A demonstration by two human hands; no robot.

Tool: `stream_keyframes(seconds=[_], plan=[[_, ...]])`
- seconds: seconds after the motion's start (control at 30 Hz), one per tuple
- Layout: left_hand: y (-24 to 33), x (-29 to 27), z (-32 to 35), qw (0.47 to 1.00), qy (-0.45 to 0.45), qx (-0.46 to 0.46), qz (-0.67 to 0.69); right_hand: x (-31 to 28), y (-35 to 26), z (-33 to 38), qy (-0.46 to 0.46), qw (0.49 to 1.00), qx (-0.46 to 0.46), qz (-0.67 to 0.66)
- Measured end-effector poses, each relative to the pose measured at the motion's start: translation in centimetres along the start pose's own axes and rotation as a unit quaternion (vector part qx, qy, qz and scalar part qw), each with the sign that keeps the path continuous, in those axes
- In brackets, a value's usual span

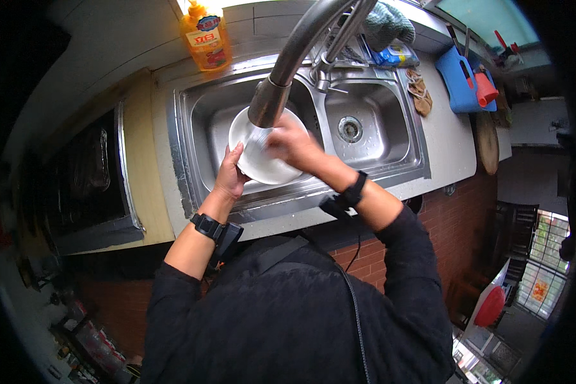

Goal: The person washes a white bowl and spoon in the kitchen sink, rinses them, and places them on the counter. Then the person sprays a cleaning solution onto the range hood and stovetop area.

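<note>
A white bowl (272, 170) is held tilted over the left basin of a steel sink (201, 137), under the tap's spout (269, 102). My left hand (232, 174) grips its left rim, with the thumb over the edge and the fingers mostly hidden beneath. Inside the bowl, my right hand (294, 146) is against or just over the inner surface. Motion blurs its fingers, and I cannot make out whether anything is in them. A pale streak below the spout looks like running water.
The right basin has a round drain (350, 129). An orange soap bottle (206, 40) stands behind the sink at left. Right of the sink are brown gloves or cloths (419, 93) and a blue container (457, 80). A blue packet (393, 54) and grey-green cloth (388, 27) lie behind.
</note>
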State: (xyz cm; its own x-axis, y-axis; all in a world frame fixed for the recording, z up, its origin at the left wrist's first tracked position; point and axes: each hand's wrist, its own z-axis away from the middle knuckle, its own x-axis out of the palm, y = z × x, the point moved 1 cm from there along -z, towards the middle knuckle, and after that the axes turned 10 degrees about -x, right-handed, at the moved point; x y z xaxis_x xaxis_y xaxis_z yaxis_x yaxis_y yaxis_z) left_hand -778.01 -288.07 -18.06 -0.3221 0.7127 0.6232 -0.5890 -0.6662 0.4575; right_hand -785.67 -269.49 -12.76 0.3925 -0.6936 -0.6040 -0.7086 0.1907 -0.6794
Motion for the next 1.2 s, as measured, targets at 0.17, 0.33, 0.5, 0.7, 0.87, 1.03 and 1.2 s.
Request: stream_keyframes(seconds=[0.17, 0.33, 0.5, 0.7, 0.87, 1.03, 1.2], plan=[[-0.5, -0.2, -0.4, 0.998, 0.049, 0.021, -0.024, 3.8, 1.5, 1.9, -0.345, 0.915, 0.021, 0.21], [-0.6, -0.1, -0.2, 0.999, 0.007, -0.027, -0.029, 4.6, 2.7, 2.2, -0.101, 0.99, 0.058, -0.085], [-0.5, -0.3, -0.7, 0.996, 0.068, 0.056, 0.0, 6.2, 2.5, 1.7, -0.406, 0.899, 0.045, 0.156], [-1.0, -1.1, -2.8, 1.0, -0.012, 0.003, 0.012, 7.6, 3.8, 1.0, -0.11, 0.961, 0.095, -0.234], [-0.8, -0.9, -4.0, 0.998, 0.06, 0.021, 0.001, 9.6, 6.6, 2.0, -0.19, 0.958, 0.173, 0.128], [-1.0, -0.4, -5.1, 0.996, 0.06, 0.051, -0.046, 9.2, 4.3, 0.2, -0.046, 0.936, 0.243, -0.252], [-0.1, -0.2, -5.3, 0.995, 0.069, 0.069, 0.001, 5.3, 1.9, -0.1, -0.316, 0.947, 0.014, 0.052]])
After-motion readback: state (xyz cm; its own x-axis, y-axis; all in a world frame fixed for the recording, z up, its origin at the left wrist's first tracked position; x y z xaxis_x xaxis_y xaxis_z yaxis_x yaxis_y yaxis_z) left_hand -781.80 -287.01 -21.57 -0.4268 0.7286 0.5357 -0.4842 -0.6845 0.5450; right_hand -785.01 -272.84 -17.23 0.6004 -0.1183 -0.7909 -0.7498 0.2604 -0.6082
